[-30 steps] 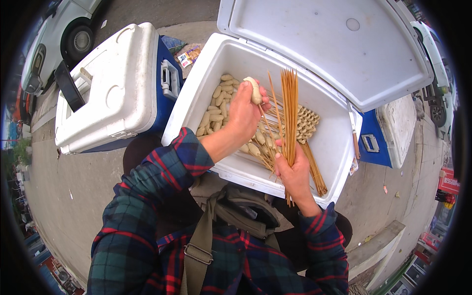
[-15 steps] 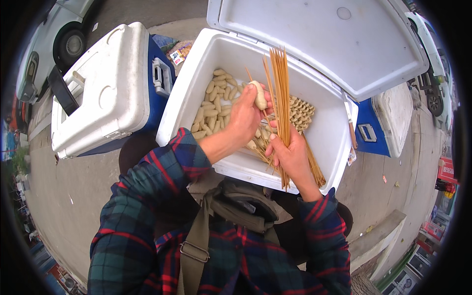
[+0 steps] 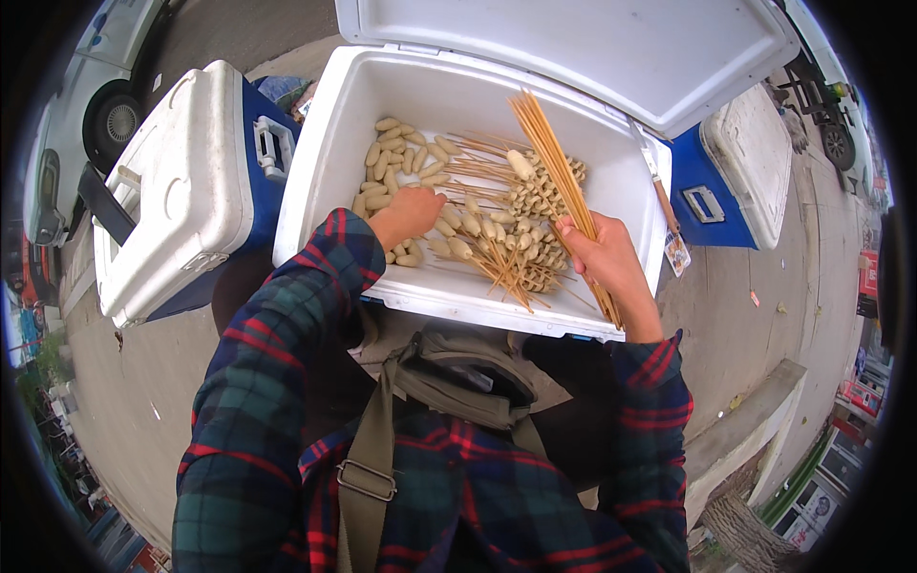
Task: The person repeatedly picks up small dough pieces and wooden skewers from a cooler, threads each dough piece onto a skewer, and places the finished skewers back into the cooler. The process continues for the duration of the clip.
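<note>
Inside the open white cooler [image 3: 315,158], my left hand [image 3: 411,216] is low among loose pale sausages [image 3: 392,158]. Its fingers are curled closed, and their tips and anything between them are hidden. My right hand [image 3: 604,250] grips a thick bundle of bamboo skewers [image 3: 549,143] near its lower end, tilted up and left over the cooler. One plain sausage on a stick [image 3: 522,165] lies beside the bundle's left side. Under and left of the bundle, skewered sausages with scored surfaces [image 3: 531,198] are piled up, their sticks pointing various ways.
The cooler's lid [image 3: 573,53] stands open at the far side. A knife [image 3: 665,202] with a wooden handle rests by the right rim. Blue-and-white coolers stand at left [image 3: 177,181] and right [image 3: 750,172]. An olive bag [image 3: 458,377] hangs at my waist.
My left hand has gone from the sausage on a stick near the bundle down left to the loose sausages. That skewered sausage now lies over the pile. My right hand still holds the bundle.
</note>
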The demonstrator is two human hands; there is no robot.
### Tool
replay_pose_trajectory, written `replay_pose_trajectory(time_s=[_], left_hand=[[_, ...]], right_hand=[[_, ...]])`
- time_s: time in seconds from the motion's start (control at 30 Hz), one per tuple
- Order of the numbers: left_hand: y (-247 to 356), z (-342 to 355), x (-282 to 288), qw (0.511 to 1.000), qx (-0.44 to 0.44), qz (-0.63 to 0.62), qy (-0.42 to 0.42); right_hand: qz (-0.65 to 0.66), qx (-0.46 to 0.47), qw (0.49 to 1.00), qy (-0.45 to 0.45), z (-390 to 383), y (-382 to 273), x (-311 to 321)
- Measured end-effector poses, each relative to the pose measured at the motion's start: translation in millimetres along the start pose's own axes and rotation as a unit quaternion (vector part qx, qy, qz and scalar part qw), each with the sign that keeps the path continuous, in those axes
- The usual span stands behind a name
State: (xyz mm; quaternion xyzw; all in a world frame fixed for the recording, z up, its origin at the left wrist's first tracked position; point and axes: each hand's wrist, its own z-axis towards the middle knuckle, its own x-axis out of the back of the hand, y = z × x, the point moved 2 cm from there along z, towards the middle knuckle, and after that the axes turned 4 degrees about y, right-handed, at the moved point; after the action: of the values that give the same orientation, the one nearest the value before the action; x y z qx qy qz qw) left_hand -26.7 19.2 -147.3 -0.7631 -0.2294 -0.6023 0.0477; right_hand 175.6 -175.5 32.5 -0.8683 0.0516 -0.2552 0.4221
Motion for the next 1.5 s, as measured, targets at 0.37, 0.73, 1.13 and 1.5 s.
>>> replay_pose_trajectory(time_s=[0.37,0.73,1.13,1.5], left_hand=[[47.2,-72.5,121.5,0.999,0.026,-0.026,0.030],[99.7,-108.6,127.2,0.996,0.017,-0.003,0.092],[148.8,-75.1,97.3,0.985,-0.074,-0.127,0.089],[-37.3,39.7,13.2,0.993,0.081,-0.055,0.060]], right_hand=[[-0.120,0.009,0.991,-0.058,12.6,23.8,-13.5],[-0.204,-0.030,0.975,-0.084,33.7,39.8,-39.6],[-0.214,-0.044,0.974,-0.064,41.0,49.7,-38.9],[-0.034,0.038,0.994,0.092,27.0,32.7,-13.5]])
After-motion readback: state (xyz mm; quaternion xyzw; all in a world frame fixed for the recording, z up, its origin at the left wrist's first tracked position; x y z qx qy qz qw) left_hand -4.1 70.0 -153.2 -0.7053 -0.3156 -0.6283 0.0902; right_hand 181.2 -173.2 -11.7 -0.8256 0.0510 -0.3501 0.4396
